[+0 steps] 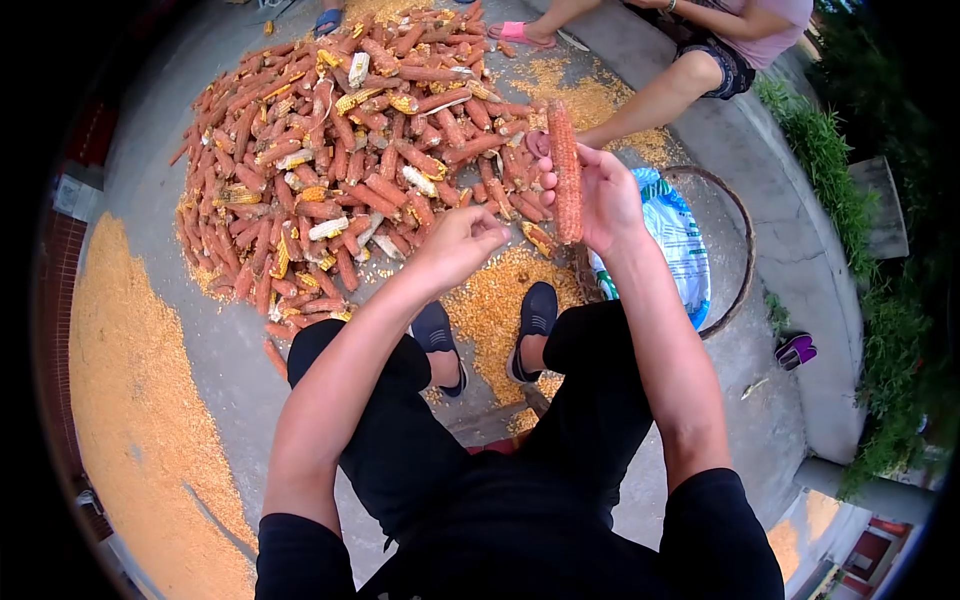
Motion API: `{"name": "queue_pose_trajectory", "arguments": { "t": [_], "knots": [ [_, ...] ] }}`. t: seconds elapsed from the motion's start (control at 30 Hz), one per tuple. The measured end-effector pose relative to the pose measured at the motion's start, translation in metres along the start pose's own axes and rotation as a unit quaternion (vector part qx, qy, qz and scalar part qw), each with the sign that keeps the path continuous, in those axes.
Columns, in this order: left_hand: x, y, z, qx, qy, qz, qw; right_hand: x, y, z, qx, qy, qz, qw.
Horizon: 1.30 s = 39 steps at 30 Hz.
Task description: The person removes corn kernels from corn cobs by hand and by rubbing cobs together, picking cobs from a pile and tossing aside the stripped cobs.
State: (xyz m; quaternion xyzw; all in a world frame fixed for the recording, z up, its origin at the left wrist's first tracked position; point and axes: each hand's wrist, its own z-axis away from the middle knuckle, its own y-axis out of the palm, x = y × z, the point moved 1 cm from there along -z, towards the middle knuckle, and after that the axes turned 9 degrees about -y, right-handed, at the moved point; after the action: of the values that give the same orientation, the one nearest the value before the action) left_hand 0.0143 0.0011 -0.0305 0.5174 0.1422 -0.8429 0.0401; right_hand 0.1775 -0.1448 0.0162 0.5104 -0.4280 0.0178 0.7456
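Your right hand (603,198), right of centre in the upper half of the frame, is clamped on a reddish corn cob (565,180), which stands nearly upright along the fingers. Your left hand (464,242), near the centre, has its fingers curled in towards the thumb; I can't tell whether it is fully closed or has anything inside. Just beyond it, a large cob pile (320,170) fills the upper left and upper centre, mostly reddish cobs, some with yellow kernels on them. Loose kernels (490,315) lie between your dark shoes (540,308) at the centre. Near your right forearm sits a basket (748,245) with a blue-and-white lining (672,235). Another person (690,75) sits at the upper right, and a broad kernel spread (140,400) covers the floor at the left.
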Motion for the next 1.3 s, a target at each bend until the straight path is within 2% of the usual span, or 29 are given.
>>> {"name": "queue_pose_trajectory", "arguments": {
  "t": [0.07, 0.13, 0.17, 0.27, 0.33, 0.47, 0.53, 0.57, 0.6, 0.67, 0.73, 0.8, 0.87, 0.93, 0.97, 1.0, 1.03, 1.07, 1.13, 1.23, 1.3],
  "knots": [
    [0.007, 0.001, -0.002, -0.005, 0.009, -0.035, 0.999, 0.01, -0.008, 0.001, -0.018, -0.005, 0.069, 0.997],
    [0.014, 0.009, 0.003, -0.008, 0.011, -0.111, 0.994, 0.022, -0.029, -0.001, -0.084, -0.057, 0.292, 0.951],
    [0.015, 0.015, 0.004, -0.008, 0.014, -0.146, 0.989, 0.029, -0.041, 0.0, -0.11, -0.052, 0.333, 0.935],
    [0.022, 0.038, 0.014, 0.083, 0.014, -0.24, 0.967, 0.05, -0.091, 0.012, -0.176, -0.013, 0.407, 0.896],
    [0.012, 0.047, 0.026, 0.083, 0.012, -0.323, 0.943, 0.062, -0.152, 0.021, -0.189, -0.015, 0.505, 0.842],
    [0.012, 0.038, 0.014, 0.098, -0.021, -0.385, 0.918, 0.089, -0.273, 0.058, -0.234, 0.072, 0.681, 0.691],
    [0.032, 0.024, -0.01, 0.082, -0.059, -0.433, 0.896, 0.091, -0.278, 0.071, -0.262, 0.075, 0.826, 0.493],
    [0.048, 0.011, -0.026, 0.049, -0.1, -0.42, 0.901, 0.093, -0.271, 0.074, -0.251, 0.074, 0.832, 0.489],
    [0.068, -0.007, -0.043, 0.016, -0.143, -0.406, 0.903, 0.092, -0.259, 0.072, -0.241, 0.073, 0.818, 0.518],
    [0.09, -0.054, -0.072, -0.073, -0.223, -0.336, 0.912, 0.09, -0.224, 0.062, -0.187, 0.007, 0.784, 0.593],
    [0.144, -0.106, -0.116, -0.184, -0.286, -0.233, 0.911, 0.079, -0.17, 0.051, -0.138, -0.026, 0.708, 0.692],
    [0.149, -0.133, -0.117, -0.318, -0.318, -0.086, 0.889, 0.063, -0.082, 0.051, -0.045, -0.054, 0.702, 0.709],
    [0.151, -0.14, -0.127, -0.333, -0.362, -0.004, 0.871, 0.035, -0.015, 0.062, 0.004, -0.096, 0.674, 0.732],
    [0.179, -0.145, -0.154, -0.305, -0.376, 0.089, 0.87, 0.006, 0.019, 0.068, 0.103, -0.133, 0.722, 0.671],
    [0.177, -0.132, -0.163, -0.357, -0.371, 0.07, 0.854, -0.009, 0.029, 0.071, 0.149, -0.141, 0.728, 0.655],
    [0.173, -0.126, -0.168, -0.326, -0.365, 0.139, 0.861, -0.023, 0.028, 0.076, 0.199, -0.107, 0.775, 0.59],
    [0.183, -0.123, -0.181, -0.327, -0.367, 0.133, 0.861, -0.036, 0.019, 0.08, 0.29, -0.071, 0.788, 0.539],
    [0.195, -0.122, -0.192, -0.328, -0.362, 0.128, 0.863, -0.043, 0.019, 0.087, 0.343, -0.086, 0.771, 0.53],
    [0.237, -0.125, -0.216, -0.387, -0.4, 0.141, 0.819, -0.059, 0.015, 0.096, 0.379, -0.072, 0.758, 0.526],
    [0.262, -0.13, -0.222, -0.386, -0.376, 0.193, 0.82, -0.064, 0.01, 0.094, 0.398, -0.077, 0.774, 0.486],
    [0.273, -0.145, -0.218, -0.36, -0.366, 0.265, 0.816, -0.064, 0.013, 0.092, 0.381, -0.085, 0.774, 0.499]
  ]
}}
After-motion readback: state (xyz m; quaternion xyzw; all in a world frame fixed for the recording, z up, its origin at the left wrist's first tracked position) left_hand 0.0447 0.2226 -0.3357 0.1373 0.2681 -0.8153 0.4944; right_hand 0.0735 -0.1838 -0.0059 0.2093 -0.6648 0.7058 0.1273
